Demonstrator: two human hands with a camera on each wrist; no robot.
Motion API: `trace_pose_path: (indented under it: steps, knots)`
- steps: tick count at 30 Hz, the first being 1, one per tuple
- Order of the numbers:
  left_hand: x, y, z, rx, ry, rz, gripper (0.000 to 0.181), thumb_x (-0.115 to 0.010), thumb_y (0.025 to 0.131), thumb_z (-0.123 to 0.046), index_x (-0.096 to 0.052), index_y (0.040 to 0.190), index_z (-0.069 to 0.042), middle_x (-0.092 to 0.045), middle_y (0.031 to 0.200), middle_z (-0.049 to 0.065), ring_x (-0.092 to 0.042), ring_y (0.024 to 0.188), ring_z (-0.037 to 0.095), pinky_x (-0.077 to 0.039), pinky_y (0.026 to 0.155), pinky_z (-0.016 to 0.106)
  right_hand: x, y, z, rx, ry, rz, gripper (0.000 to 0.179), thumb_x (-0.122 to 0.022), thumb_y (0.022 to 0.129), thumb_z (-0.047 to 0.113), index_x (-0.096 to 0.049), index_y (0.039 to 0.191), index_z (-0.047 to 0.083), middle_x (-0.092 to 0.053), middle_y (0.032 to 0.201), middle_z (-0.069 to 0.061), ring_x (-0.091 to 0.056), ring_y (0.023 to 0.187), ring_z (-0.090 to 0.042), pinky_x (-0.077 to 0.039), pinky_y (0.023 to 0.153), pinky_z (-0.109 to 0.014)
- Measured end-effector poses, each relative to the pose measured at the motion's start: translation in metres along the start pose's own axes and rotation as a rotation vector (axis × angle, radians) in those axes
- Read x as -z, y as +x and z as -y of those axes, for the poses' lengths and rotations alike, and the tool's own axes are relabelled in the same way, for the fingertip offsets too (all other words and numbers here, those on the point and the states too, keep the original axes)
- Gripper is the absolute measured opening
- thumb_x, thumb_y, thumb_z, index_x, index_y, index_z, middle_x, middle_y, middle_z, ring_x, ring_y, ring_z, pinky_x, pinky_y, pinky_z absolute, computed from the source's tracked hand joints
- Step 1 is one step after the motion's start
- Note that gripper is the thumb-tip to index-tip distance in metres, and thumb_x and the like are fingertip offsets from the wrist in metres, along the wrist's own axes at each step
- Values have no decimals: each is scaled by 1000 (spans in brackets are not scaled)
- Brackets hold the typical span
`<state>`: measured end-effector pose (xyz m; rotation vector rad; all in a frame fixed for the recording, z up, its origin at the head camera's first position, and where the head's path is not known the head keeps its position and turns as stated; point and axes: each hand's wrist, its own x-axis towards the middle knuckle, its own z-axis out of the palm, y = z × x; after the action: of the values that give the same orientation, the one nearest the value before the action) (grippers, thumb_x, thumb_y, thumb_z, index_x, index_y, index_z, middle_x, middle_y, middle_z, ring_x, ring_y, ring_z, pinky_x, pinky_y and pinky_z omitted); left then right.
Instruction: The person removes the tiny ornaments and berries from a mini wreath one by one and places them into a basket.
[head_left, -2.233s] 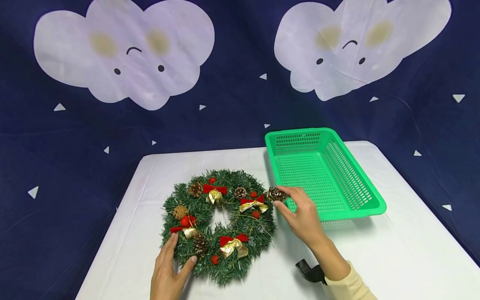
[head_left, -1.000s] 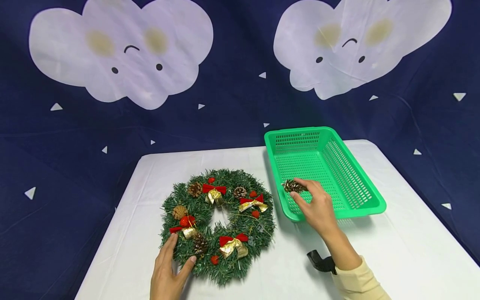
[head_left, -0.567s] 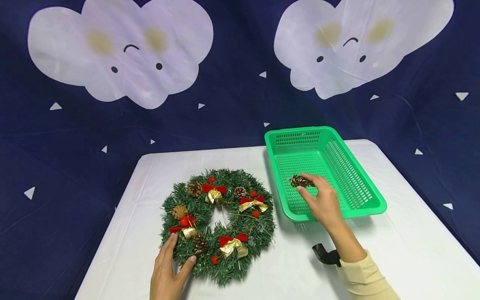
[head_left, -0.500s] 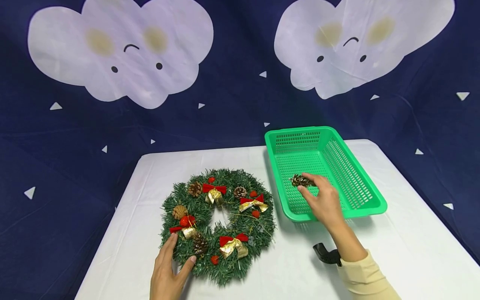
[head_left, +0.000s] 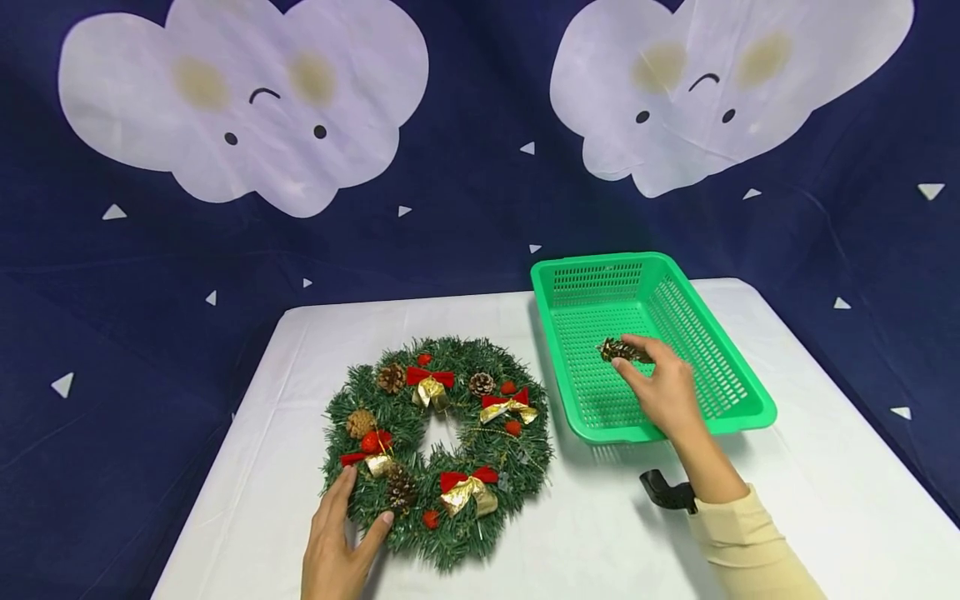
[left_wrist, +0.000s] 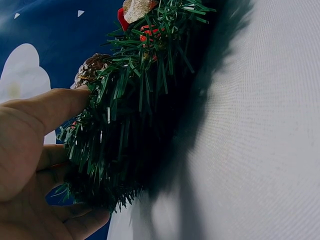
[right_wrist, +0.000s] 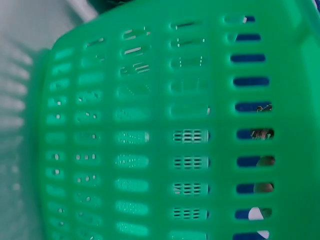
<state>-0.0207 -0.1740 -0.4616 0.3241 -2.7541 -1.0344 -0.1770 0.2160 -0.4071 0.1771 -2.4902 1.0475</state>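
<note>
My right hand [head_left: 667, 387] pinches a brown pine cone [head_left: 621, 349] between thumb and fingers, over the inside of the green plastic basket [head_left: 561, 392]. The right wrist view is filled by the slotted basket wall [right_wrist: 160, 150]; only bits of the hand and cone show through the slots. At the left, my left hand [head_left: 337, 542] holds the lower left edge of a green Christmas wreath [head_left: 525, 458], thumb on top. The left wrist view has the fingers [left_wrist: 52, 162] bent around the outer tinsel. Pine cones, red bows with gold bells and red berries decorate the wreath.
Both wreath and basket lie on a white-covered table [head_left: 585, 525], the basket at the back right. A black curved piece [head_left: 666, 492] sits at my right wrist. Behind the table hangs a dark blue cloth [head_left: 480, 167] with clouds and small white triangles.
My right hand has carried the pine cone from the wreath's right edge across the basket's left rim, rightward and farther in. The left hand and wreath have stayed put.
</note>
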Motion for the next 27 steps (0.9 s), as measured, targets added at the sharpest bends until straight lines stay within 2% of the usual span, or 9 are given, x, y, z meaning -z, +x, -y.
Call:
trace_pose_path:
  steps: [5, 15, 27]
  knots:
    - [-1, 0, 1, -13, -12, -15, 76, -72, 83, -34, -36, 146, -11, -36, 150, 12, -35, 134, 38, -35, 100, 62, 3, 6, -6, -43, -8, 34, 41, -69, 86, 19, -60, 123, 3, -64, 118, -22, -60, 107, -39, -48, 88, -53]
    - [-1, 0, 1, -6, -12, -13, 76, -72, 83, -34, -36, 146, -12, -36, 150, 11, -35, 134, 37, -35, 100, 63, 16, 16, -15, -139, -40, 164, 45, -64, 91, 29, -57, 128, 6, -64, 117, -23, -62, 103, -41, -50, 84, -54]
    - [-1, 0, 1, -1, -2, -3, 76, -71, 83, -35, -35, 146, -12, -35, 151, 11, -35, 134, 37, -35, 101, 63, 15, 21, -26, -129, -73, 234, 44, -62, 92, 27, -56, 129, 5, -63, 118, -23, -61, 103, -41, -50, 82, -53]
